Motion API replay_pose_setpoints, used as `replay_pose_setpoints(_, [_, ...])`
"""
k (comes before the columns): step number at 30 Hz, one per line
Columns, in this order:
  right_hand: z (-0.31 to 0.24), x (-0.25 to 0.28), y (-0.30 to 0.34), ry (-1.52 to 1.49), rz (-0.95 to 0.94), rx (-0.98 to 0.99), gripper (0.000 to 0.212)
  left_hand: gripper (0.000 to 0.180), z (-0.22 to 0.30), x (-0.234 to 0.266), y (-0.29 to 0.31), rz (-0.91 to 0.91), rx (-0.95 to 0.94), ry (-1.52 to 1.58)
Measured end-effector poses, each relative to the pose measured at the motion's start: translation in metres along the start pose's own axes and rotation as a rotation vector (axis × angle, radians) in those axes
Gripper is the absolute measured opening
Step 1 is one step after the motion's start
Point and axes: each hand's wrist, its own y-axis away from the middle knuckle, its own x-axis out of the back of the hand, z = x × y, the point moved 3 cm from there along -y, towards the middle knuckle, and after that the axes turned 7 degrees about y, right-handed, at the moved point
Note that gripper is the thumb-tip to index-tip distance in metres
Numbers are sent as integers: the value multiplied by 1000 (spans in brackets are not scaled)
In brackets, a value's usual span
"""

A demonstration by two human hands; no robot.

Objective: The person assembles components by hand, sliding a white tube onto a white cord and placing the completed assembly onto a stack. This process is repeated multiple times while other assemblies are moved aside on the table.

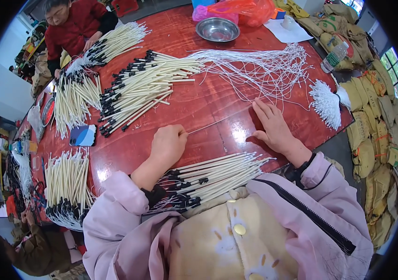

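Observation:
A thin white cord (pixel 214 123) is stretched over the red table (pixel 187 109). My left hand (pixel 167 145) is closed around its near end, knuckles up. My right hand (pixel 274 127) lies palm down with fingers extended by the cord's far end, thumb apart; whether it presses on the cord I cannot tell. Just beyond the right hand spreads a tangle of loose white cords (pixel 259 65). Close to my body lies a row of cream tubes (pixel 227 175) with black end pieces and cords. A larger pile of such tubes (pixel 154 84) lies beyond my left hand.
A phone (pixel 83 135) and another tube bundle (pixel 67 177) are at the left. A metal bowl (pixel 217 30) stands at the back, a plastic bottle (pixel 335 57) and a tied cord bundle (pixel 325 103) at the right. Stacked sacks (pixel 369 121) flank the table. A co-worker (pixel 70 28) handles tubes at far left.

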Motion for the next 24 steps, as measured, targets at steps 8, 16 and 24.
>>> replay_pose_setpoints(8, [-20,1,-27,12,-32,97,89,17,-13,17,36,34,19,-2])
replay_pose_setpoints(16, [-27,-6,-47,38,-122,205,86,16,-34,26,56,95,15,145])
replay_pose_setpoints(24, [-24,-7,-37,29,-121,229,92,19,-71,42,64,154,567,1161])
